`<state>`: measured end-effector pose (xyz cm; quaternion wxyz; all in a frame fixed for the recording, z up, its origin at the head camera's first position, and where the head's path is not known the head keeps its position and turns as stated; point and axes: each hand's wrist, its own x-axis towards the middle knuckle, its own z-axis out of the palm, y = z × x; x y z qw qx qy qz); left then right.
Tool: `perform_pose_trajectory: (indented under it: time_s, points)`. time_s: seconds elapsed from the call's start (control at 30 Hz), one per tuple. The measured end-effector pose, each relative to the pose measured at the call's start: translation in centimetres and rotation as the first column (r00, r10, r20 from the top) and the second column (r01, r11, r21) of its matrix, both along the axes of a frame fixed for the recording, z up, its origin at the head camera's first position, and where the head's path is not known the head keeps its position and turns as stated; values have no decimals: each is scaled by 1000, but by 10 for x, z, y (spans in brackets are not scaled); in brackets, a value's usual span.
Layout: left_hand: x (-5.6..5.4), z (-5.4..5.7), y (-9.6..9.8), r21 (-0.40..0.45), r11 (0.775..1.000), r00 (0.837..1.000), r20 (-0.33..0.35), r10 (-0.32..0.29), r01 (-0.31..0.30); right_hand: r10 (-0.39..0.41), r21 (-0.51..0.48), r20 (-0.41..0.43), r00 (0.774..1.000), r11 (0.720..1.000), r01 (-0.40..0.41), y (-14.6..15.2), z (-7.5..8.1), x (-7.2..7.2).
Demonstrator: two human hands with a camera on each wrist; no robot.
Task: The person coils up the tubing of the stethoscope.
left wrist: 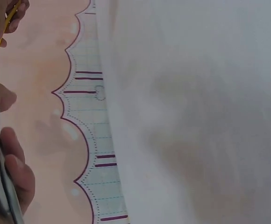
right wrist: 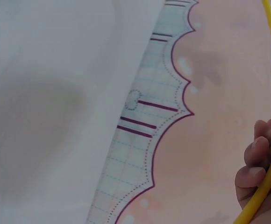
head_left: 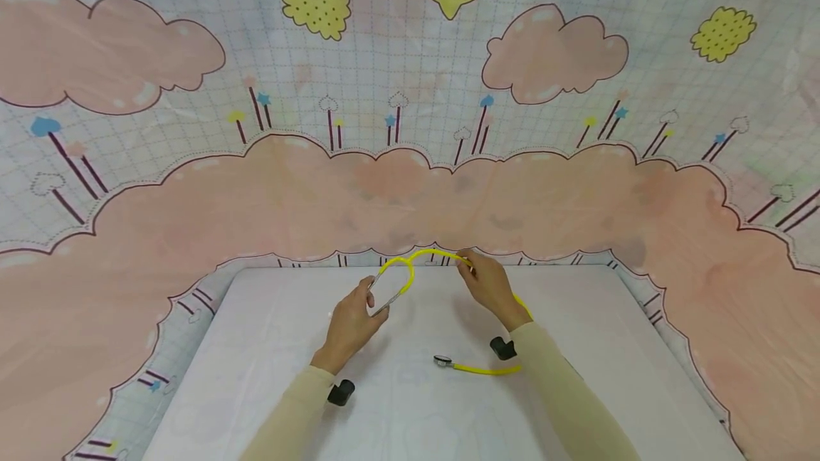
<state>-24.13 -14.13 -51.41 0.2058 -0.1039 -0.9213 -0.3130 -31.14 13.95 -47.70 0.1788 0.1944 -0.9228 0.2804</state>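
A stethoscope with yellow tubing (head_left: 423,252) is stretched between the two hands above the far part of the white table. My left hand (head_left: 354,319) holds its metal ear tubes (head_left: 387,303) at the left; those tubes also show in the left wrist view (left wrist: 2,179). Farther right, my right hand (head_left: 490,287) grips the tubing, and the right wrist view shows the yellow tube (right wrist: 261,198) running across its curled fingers (right wrist: 257,151). The tubing passes behind the right forearm. Its chest piece (head_left: 442,361) hangs or lies lower down, near the table's middle; I cannot tell which.
The white table (head_left: 256,375) spreads beneath both hands. Behind and around it hangs a cloth printed with pink clouds (head_left: 557,55) and stars. A black wrist device (head_left: 342,393) sits at the left wrist, another black device (head_left: 502,348) at the right.
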Motion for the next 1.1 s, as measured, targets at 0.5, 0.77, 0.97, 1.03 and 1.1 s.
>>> perform_pose_trajectory:
  time_s: [0.5, 0.77, 0.97, 1.03, 1.1]
  points:
    - [10, 30, 4, 158, 971, 981, 33, -189, 181, -2, -77, -23, 1000, 997, 0, 12, 3, 9]
    - [13, 36, 6, 295, 929, 971, 16, -239, 224, -20, -93, 15, 1000, 995, 21, 18, -8, 12]
    - [13, 44, 3, 487, 854, 964, 85, -252, 180, -30, -135, 31, 999, 990, 34, 23, -17, 15]
    - [13, 48, 3, 523, 832, 960, 88, -266, 183, -36, -143, 21, 999, 989, 39, 24, -19, 15]
    - [13, 50, 4, 527, 827, 956, 87, -281, 195, -44, -148, 13, 999, 988, 45, 24, -21, 17]
